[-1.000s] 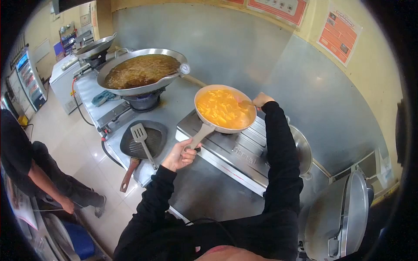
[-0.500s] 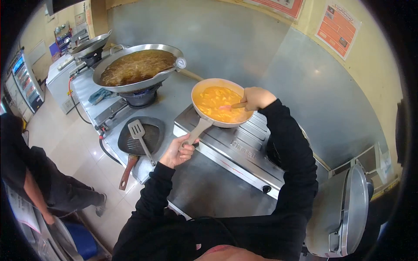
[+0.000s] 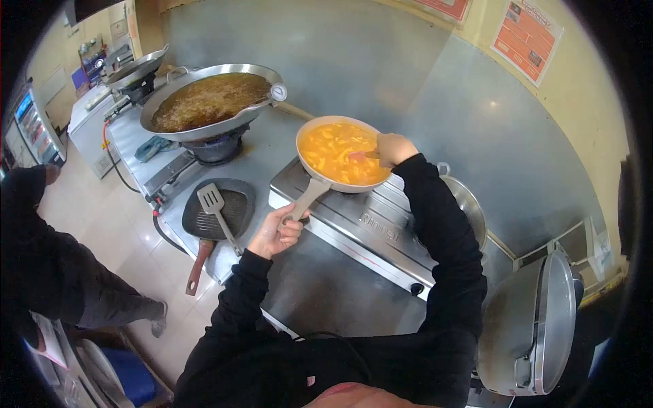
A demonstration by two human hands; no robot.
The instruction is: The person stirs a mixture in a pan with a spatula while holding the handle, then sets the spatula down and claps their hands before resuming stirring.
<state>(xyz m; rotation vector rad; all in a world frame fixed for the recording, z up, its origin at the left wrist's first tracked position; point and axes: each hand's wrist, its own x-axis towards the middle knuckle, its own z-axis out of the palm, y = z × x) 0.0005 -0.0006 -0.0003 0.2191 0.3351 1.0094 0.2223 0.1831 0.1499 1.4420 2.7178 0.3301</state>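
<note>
My left hand (image 3: 278,230) is closed around the beige handle of a frying pan (image 3: 318,179), which sits over the back left of a steel gas stove (image 3: 381,224). Inside the pan lies a yellow-orange egg mixture (image 3: 335,151), partly set in pieces within liquid. Gripped in my right hand (image 3: 394,149) is a spatula (image 3: 358,156) with a pinkish head and a brown handle. Its head dips into the egg near the pan's right side. My right fingers hide most of the handle.
A wok of bubbling oil (image 3: 211,100) with a dial thermometer (image 3: 278,92) stands on a burner at left. A square grill pan (image 3: 235,204) holds a slotted turner (image 3: 211,200). A large lidded pot (image 3: 517,326) is at right; another person (image 3: 75,279) stands at left.
The spatula head has shifted slightly right in the pan, and the egg has spread into looser pieces. My left hand keeps its hold. The other person at left has changed posture.
</note>
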